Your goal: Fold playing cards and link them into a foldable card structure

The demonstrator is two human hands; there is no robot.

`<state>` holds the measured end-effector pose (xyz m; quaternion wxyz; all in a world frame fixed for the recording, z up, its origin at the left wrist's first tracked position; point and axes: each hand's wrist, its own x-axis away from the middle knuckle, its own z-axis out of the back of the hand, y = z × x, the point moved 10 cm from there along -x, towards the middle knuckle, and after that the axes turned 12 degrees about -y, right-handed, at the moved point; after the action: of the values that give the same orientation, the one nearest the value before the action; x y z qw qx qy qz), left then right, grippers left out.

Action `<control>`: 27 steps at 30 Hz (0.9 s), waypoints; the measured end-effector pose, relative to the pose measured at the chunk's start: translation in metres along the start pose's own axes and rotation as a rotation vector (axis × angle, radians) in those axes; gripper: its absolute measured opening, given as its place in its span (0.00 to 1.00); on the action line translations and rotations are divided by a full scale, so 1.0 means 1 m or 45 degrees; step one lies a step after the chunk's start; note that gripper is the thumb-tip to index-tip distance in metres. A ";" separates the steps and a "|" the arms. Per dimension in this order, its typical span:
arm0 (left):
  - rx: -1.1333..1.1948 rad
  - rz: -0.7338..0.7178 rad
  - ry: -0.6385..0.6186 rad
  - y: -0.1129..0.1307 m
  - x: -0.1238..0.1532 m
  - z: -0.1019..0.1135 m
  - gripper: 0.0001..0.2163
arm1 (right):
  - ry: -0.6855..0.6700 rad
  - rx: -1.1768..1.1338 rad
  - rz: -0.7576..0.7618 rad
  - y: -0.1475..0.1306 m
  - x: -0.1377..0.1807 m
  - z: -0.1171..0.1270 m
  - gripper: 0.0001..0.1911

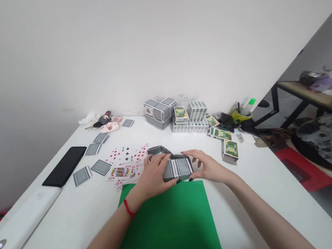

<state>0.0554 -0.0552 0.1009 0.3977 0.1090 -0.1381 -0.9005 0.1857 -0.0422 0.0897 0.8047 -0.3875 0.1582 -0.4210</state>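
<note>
Between my hands, at the far edge of a green sheet [171, 223], sits a structure folded from playing cards [177, 167], grey patterned backs outward. My left hand [154, 172] lies over its left part, with the thumb along the near side. Curved round the right end is my right hand [205, 166], fingertips on the top edge and thumb at the near lower corner. Part of the structure behind my left hand looks hollow. Loose face-up playing cards [121, 172] lie to the left, partly covered by my left hand.
A finished-looking block of folded cards [159, 113] stands by the wall, beside stacked card boxes [189, 126]. More boxes [229, 150] lie right. On the left are face-down cards [82, 175], a black phone [65, 166] and a long white device [21, 221].
</note>
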 end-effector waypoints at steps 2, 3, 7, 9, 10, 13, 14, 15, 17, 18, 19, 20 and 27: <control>0.025 -0.033 0.016 0.003 -0.002 0.006 0.29 | -0.011 -0.012 -0.022 0.006 0.007 -0.006 0.39; 0.040 -0.031 0.044 0.000 -0.004 0.010 0.26 | 0.009 -0.009 -0.018 0.006 0.010 -0.007 0.38; 0.071 0.228 0.345 -0.059 -0.016 0.041 0.15 | 0.104 0.040 0.030 0.004 0.011 -0.015 0.33; 0.043 0.452 0.429 -0.110 -0.021 0.050 0.15 | 0.134 0.043 0.030 0.004 0.009 -0.020 0.31; 0.027 0.574 0.420 -0.137 -0.025 0.051 0.16 | 0.153 0.037 0.026 0.005 0.009 -0.022 0.30; -0.004 0.865 0.236 -0.207 -0.034 0.044 0.22 | 0.209 0.020 0.008 0.008 0.008 -0.024 0.30; -0.006 0.899 0.145 -0.221 -0.037 0.040 0.25 | 0.221 0.015 0.002 0.009 0.008 -0.024 0.30; -0.002 0.901 0.053 -0.230 -0.040 0.034 0.27 | 0.226 0.009 -0.006 0.009 0.009 -0.024 0.30; 0.011 0.897 -0.113 -0.236 -0.041 0.024 0.31 | 0.223 -0.010 -0.024 0.010 0.010 -0.024 0.29; 0.017 0.891 -0.184 -0.235 -0.040 0.018 0.34 | 0.223 -0.022 -0.037 0.010 0.011 -0.023 0.29; 0.021 0.883 -0.250 -0.231 -0.039 0.013 0.36 | 0.226 -0.034 -0.051 0.011 0.011 -0.023 0.29; 0.021 0.867 -0.311 -0.225 -0.037 0.008 0.37 | 0.233 -0.044 -0.063 0.011 0.012 -0.023 0.28; -0.057 0.850 -0.429 -0.198 -0.040 -0.001 0.24 | 0.269 -0.063 -0.098 0.013 0.008 -0.024 0.29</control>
<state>-0.0539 0.1027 0.0373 0.6433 -0.1004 -0.2096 -0.7295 0.1837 -0.0563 0.0648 0.7570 -0.3664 0.2376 -0.4861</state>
